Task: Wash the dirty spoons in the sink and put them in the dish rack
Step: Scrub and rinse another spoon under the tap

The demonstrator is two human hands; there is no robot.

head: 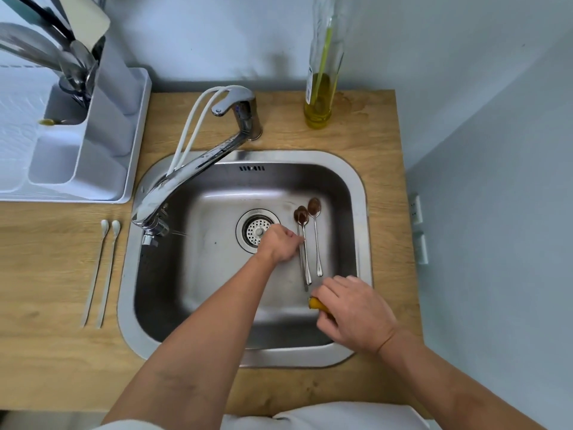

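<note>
Three dirty metal spoons lie side by side in the steel sink (350, 169), bowls smeared brown. My left hand (279, 245) reaches over the drain and pinches the handle of the middle spoon (306, 259). A second spoon (299, 231) lies tight against it on the left, and the third spoon (317, 240) lies apart on the right. My right hand (356, 311) hovers at the sink's near right corner and grips a yellow sponge (316, 304), mostly hidden under the fingers. The white dish rack (130, 144) stands on the counter at the left.
The chrome faucet (186, 178) swings over the sink's left side, with white tubes looped behind it. Cutlery stands in the rack's holder (74, 72). Two long white spoons (105, 268) lie on the wooden counter left of the sink. An oil bottle (321, 88) stands behind the sink.
</note>
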